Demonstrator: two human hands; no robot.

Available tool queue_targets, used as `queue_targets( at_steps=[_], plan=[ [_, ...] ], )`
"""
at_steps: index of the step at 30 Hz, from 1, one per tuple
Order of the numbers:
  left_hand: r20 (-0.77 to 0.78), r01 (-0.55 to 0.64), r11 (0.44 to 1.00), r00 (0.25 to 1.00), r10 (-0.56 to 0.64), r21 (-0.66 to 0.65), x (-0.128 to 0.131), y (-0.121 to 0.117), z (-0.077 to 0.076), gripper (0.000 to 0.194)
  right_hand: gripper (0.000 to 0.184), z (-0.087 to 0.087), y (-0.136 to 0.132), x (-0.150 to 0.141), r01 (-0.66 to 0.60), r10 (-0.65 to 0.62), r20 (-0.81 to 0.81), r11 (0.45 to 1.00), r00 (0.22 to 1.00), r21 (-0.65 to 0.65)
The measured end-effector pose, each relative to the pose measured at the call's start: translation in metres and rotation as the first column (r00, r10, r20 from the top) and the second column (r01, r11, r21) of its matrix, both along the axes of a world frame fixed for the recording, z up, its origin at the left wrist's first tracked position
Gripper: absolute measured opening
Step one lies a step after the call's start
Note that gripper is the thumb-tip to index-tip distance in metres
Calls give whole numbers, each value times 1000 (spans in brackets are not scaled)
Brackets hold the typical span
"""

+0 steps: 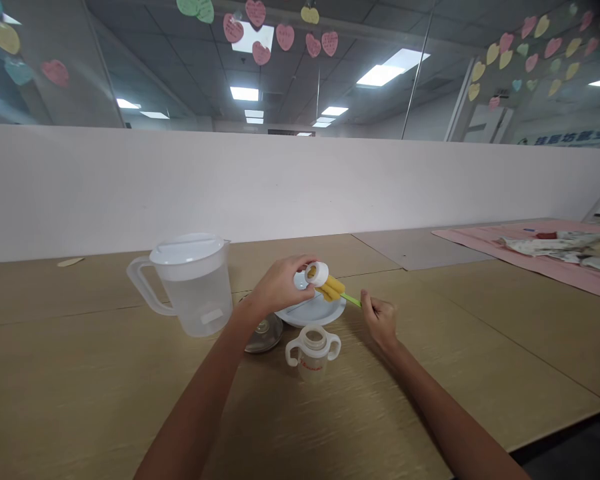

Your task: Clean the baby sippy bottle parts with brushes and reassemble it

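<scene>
Red lettering [311, 366] runs round the front of the 2-handled bottle [314, 340], too small & blurry to read; blue Chinese characters [575, 137] show beyond the glass, top R, & the heart notes [285, 37] stuck up there have scribbles I can't make out. Pale rectangular label [213, 316] low on the jug [195, 283], no legible txt. My left hand [276, 287] is curled nearly closed, thumb & fingers pinching a white plastic ring-shaped cap [319, 272] over the white plate [316, 312]. My right hand [381, 319] is in a tight fist round the thin lime-green handle of a sponge brush [331, 288]: soft yellow foam, lobed lengthwise, up against the cap, w/ yellow showing in its opening too. Bottle's see-thru w/ whitish loop handles, upright & open-topped on the tan table [80, 380], just in front of the plate. Shiny round metal lid [265, 339] is partly hidden behind my left forearm; jug's frosted plastic w/ a smooth white lid & big loop handle.
</scene>
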State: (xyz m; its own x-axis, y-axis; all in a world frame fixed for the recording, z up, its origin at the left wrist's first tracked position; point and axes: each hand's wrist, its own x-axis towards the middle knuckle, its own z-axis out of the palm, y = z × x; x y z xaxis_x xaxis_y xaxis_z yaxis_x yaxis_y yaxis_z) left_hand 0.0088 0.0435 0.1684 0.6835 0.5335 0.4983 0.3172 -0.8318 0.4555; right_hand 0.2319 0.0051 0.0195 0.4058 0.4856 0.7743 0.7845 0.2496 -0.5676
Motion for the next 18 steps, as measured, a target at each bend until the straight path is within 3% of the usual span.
queue_targets(
  at_steps=[9,18],
  plan=[
    [-17,13,997,1000,-14,-73,-4,2,0,44,49,7,-2,-8,-20,3,-231,997,973,-75],
    [-4,30,997,1000,-31,-68,-3,-7,5,43,52,5,2,-4,-8,-13,-161,992,987,-129]
  ],
)
